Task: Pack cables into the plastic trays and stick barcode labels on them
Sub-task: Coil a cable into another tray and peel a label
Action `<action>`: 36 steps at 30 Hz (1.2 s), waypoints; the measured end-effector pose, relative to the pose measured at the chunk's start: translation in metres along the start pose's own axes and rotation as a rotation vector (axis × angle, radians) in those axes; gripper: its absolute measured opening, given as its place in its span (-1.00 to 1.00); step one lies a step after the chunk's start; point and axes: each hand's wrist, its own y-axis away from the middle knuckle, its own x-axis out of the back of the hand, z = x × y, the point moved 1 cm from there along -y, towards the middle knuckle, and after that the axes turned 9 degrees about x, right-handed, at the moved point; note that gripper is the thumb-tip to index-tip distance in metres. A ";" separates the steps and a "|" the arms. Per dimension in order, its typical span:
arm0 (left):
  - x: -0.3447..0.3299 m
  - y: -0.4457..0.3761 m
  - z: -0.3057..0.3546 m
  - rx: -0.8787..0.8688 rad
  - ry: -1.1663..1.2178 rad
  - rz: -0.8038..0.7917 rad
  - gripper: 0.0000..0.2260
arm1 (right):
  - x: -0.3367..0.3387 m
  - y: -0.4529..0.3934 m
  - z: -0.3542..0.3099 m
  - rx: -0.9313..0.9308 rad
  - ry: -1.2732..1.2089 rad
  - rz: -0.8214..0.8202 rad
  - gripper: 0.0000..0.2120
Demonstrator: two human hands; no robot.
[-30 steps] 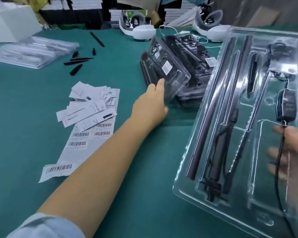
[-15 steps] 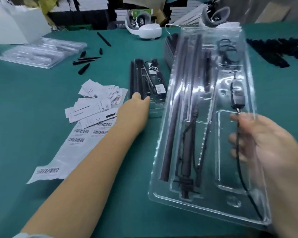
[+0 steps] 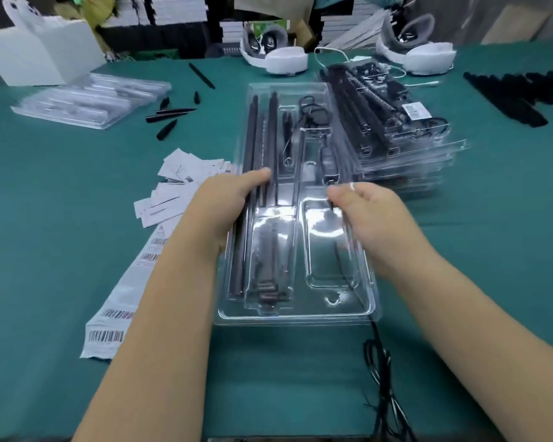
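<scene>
Green-covered bench [image 3: 61, 218]: long clear plastic tray [image 3: 296, 309] lies lengthwise away, gripped at its left edge by left hand [image 3: 224, 205], thin black cable [image 3: 377, 371] apparently pinched by right hand [image 3: 371, 212].

Open green bench [image 3: 45, 218] at left; stacked clear plastic trays [image 3: 406, 148] (right) and white barcode label strips [image 3: 122, 301] flank the centre.
</scene>
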 end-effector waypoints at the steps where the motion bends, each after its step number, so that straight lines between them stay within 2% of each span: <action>1: 0.000 -0.005 -0.005 0.011 -0.002 0.014 -0.80 | 0.001 -0.001 0.006 -0.012 0.037 -0.013 -0.62; 5: -0.002 -0.008 -0.014 0.051 -0.058 0.088 -0.64 | 0.005 -0.003 0.020 -0.079 0.168 -0.136 -0.87; 8: -0.011 -0.013 -0.022 0.059 -0.092 0.113 -0.63 | 0.013 -0.006 0.027 -0.094 0.373 -0.211 -0.60; 11: -0.020 -0.013 -0.024 0.014 -0.164 0.184 -0.61 | 0.023 -0.008 0.027 -0.021 0.692 -0.217 -0.55; 12: -0.023 -0.012 -0.024 0.001 -0.184 0.200 -0.63 | 0.028 -0.008 0.022 -0.037 0.757 -0.257 -0.43; 14: -0.027 -0.010 -0.023 -0.016 -0.218 0.214 -0.72 | 0.038 -0.004 0.012 -0.188 0.764 -0.507 -0.23; 15: -0.028 -0.009 -0.023 -0.016 -0.223 0.216 -0.73 | 0.041 0.000 0.008 -0.270 0.757 -0.673 -0.20; 17: -0.028 -0.011 -0.025 -0.004 -0.222 0.219 -0.57 | 0.045 0.009 0.003 -0.324 0.793 -0.934 -0.25; 19: -0.027 -0.010 -0.024 -0.015 -0.230 0.223 -0.56 | 0.045 0.018 0.002 -0.296 0.854 -1.034 -0.36; 20: -0.026 -0.010 -0.023 -0.020 -0.235 0.225 -0.61 | 0.044 0.021 0.001 -0.283 0.876 -1.051 -0.42; 22: -0.022 -0.011 -0.023 -0.015 -0.230 0.219 -0.49 | 0.040 0.027 -0.001 -0.265 0.891 -1.078 -0.50; 24: -0.016 -0.011 -0.024 -0.011 -0.239 0.249 -0.46 | 0.034 0.032 -0.002 -0.224 0.904 -1.116 -0.55; 29: -0.006 -0.015 -0.023 -0.043 -0.349 0.360 -0.62 | 0.033 0.031 -0.004 -0.084 0.884 -1.153 -0.81; 32: -0.003 -0.018 -0.021 -0.033 -0.370 0.362 -0.64 | 0.042 0.023 -0.007 -0.148 0.573 -1.102 -0.83; 36: -0.001 -0.019 -0.022 -0.028 -0.387 0.368 -0.63 | 0.052 0.012 -0.006 -0.242 0.079 -0.782 -0.76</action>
